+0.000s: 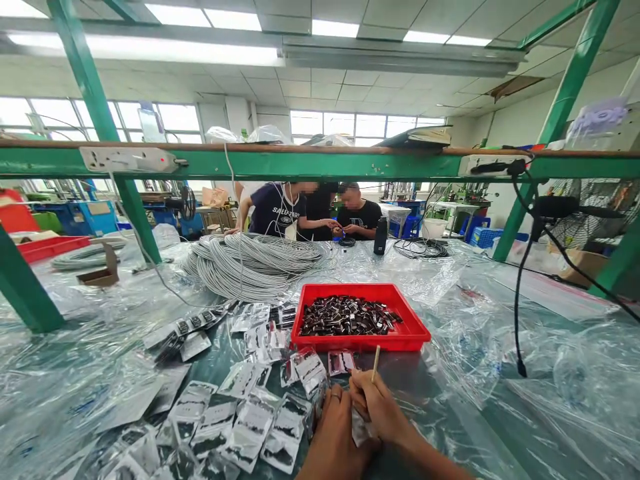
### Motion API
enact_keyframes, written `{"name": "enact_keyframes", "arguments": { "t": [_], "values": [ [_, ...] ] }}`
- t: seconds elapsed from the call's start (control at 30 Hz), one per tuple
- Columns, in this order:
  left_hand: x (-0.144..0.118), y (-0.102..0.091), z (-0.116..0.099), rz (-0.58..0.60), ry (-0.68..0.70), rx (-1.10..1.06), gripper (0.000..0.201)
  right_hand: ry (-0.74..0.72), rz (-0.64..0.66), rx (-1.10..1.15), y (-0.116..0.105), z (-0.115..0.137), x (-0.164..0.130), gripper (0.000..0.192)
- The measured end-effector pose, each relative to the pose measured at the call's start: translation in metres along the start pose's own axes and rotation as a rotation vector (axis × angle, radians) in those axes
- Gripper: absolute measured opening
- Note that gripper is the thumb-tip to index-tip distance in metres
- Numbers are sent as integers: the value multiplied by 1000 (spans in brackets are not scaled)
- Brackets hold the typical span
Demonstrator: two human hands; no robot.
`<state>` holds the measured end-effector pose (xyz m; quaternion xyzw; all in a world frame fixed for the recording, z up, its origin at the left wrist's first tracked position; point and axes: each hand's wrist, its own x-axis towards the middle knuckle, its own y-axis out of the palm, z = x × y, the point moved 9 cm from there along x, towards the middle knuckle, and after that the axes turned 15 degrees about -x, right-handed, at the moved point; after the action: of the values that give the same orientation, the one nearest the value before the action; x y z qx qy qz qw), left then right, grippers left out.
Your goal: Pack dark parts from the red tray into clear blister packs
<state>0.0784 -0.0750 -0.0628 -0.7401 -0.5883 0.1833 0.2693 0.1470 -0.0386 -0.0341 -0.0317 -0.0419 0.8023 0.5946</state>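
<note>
My right hand [377, 405] is closed round a thin wooden stick [376, 363], whose upper end points up out of the fist. Close beside it, my left hand [336, 427], with a ring on one finger, is closed too. What it grips is mostly hidden; a shiny, dark edge shows by its fingertips. Just beyond the hands lies a small flat packet [341, 363] with white, dark and red areas. Many similar packets [250, 427] spread over the table to the left. A red tray [360, 343] full of small dark metal-and-black pieces [347, 317] stands behind the hands.
Clear plastic sheeting [470, 373] covers much of the table. Grey cable coils [245, 267] lie behind the packets, and a black bottle [381, 237] stands farther back. A black cable [520, 307] hangs at right from the green frame [320, 163]. People [363, 217] work across the table.
</note>
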Motion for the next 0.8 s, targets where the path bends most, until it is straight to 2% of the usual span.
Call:
{"name": "enact_keyframes", "arguments": {
  "t": [0.07,0.13,0.2,0.27,0.33,0.4,0.5,0.6,0.7,0.8],
  "values": [
    [0,-1,-1,32,-21,23,67,117,114,23,4,-5,-9,48],
    [1,-9,-2,17,-67,58,57,276,244,50,13,-17,-21,42],
    [2,-19,-1,-8,-104,83,48,352,306,35,17,-25,-30,39],
    [3,-21,-3,17,-101,66,46,271,281,27,13,-19,-27,41],
    [2,-16,-6,74,-77,20,50,112,195,89,0,-1,-19,47],
    [1,-13,-9,84,-74,-7,51,31,136,186,-13,13,-10,53],
    [-2,-15,-14,62,-82,16,55,2,38,292,-35,20,-2,56],
    [-3,-18,-22,90,-54,71,63,-44,-27,363,-49,24,0,56],
    [-1,-22,-28,109,-8,119,51,-97,-91,394,-56,24,-1,55],
    [0,-23,-30,98,-4,151,42,-98,-110,400,-51,18,2,55]
  ]
}}
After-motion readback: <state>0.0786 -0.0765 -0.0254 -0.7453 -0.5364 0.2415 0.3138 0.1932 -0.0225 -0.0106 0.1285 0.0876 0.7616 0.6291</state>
